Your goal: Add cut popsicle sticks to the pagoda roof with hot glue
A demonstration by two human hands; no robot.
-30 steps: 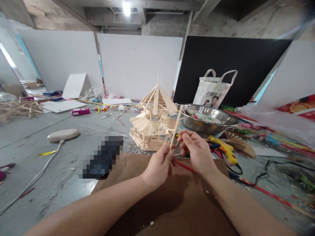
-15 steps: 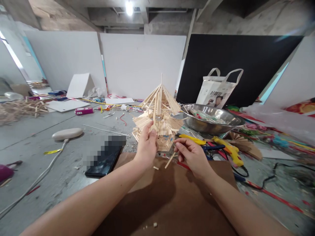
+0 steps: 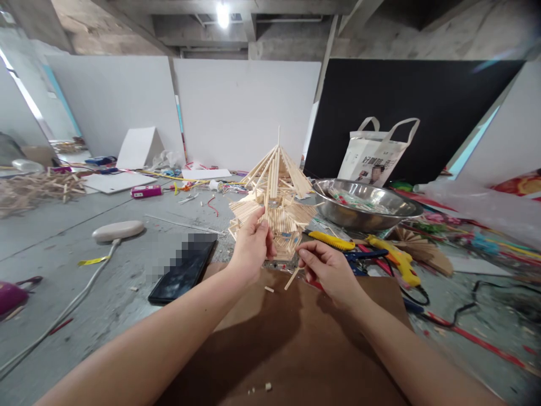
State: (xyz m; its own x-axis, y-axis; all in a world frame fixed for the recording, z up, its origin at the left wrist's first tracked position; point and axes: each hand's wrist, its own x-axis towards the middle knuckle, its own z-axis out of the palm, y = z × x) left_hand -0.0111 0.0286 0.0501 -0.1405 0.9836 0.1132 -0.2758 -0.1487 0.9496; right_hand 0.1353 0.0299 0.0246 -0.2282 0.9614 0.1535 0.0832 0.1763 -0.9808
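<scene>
A model building made of thin wooden sticks (image 3: 276,175), with a pointed roof and flared lower tiers, stands at the far edge of a brown board (image 3: 270,338). In front of it, my left hand (image 3: 252,245) is closed in a pinch around a thin wooden stick (image 3: 266,194) that points upward. To the right, my right hand (image 3: 325,268) is closed with thumb and forefinger together near the model's lower right corner; what they hold is too small to name. Below those fingers a short stick (image 3: 292,279) slants toward the board; whether the hand touches it cannot be told.
A black phone (image 3: 183,276) lies left of the board. On the right are a yellow utility knife (image 3: 332,240), blue-handled pliers (image 3: 366,255), a yellow glue gun (image 3: 395,259) and a steel basin (image 3: 367,206). A white power strip (image 3: 118,230) with a cable lies farther left.
My left hand has tipped slightly downward and its fingers have curled in more. My right hand has shifted a little, its fingertips closer to the model. The model stays put.
</scene>
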